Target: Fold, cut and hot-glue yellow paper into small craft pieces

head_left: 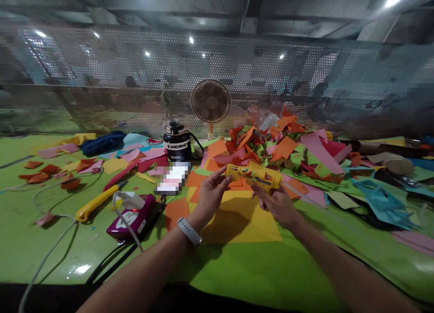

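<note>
Fingers (262, 194) of my right hand (280, 206) are closing around the grip of a yellow glue gun (267, 179), leaving little opening, while my left hand (206, 202) is bringing thumb and forefinger to its front end, narrowly parted. I cannot tell whether those two are pinching it or only touching it. I am holding the gun above the middle of the green worktop (244, 270), nose pointing left, over the far part of a yellow sheet (254, 225) that is lying in from the near edge.

As for how far things are along, much cutting seems finished: a heap of coloured pieces (285, 148) is rising toward the far edge, right of the middle, its shapes looking trimmed or bent. Toward the left edge, small orange pieces (49, 169) are sitting apart, looking folded or shaped already. The yellow sheet is lying mostly flat and, I am judging, is looking unworked. Whether any glue is coming out, I cannot tell.

Left of the sheet, a purple power box (147, 209) is holding a white plug (134, 200), and a yellow-handled tool (98, 202) is lying beside it, out of my hands. Near the far edge, a dark bottle (176, 143) is standing left of a fan (210, 101).
</note>
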Motion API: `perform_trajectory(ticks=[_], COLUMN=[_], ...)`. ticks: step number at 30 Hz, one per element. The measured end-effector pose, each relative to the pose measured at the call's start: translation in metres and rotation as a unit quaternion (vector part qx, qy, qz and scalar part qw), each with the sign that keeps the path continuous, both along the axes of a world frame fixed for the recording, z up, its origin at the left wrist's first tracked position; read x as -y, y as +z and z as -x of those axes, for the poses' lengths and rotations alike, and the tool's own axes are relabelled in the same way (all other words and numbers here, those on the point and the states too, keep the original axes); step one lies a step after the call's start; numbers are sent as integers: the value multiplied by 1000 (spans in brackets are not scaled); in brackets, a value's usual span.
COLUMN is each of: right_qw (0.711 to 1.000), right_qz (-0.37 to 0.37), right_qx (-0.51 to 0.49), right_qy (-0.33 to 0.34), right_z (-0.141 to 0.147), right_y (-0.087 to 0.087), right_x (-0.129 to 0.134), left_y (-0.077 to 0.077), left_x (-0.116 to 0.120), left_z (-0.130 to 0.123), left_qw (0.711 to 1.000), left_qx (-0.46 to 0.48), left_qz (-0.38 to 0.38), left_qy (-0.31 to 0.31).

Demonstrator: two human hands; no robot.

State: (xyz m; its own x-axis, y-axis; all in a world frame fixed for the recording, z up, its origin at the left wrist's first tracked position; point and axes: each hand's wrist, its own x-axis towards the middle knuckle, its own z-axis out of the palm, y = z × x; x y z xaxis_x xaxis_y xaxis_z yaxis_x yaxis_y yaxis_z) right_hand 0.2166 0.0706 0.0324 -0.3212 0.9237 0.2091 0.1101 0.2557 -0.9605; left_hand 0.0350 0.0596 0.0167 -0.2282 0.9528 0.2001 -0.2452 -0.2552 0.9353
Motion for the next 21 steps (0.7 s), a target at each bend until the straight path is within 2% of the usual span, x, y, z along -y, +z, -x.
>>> perform_trajectory(ticks=[12,21], right_qw=[1000,1000], right_qz=[-4,-2], right_qx=[15,18], right_qy=[-23,-16], right_z=[-1,-2], right_y=[3,3], right_x=[0,0], left_y=[0,1], left_x=[0,0], left_z=[-1,0], left_qw=[1000,1000], left_qx=[2,-10], left_qz=[-1,-3], left_qy=[-3,-2])
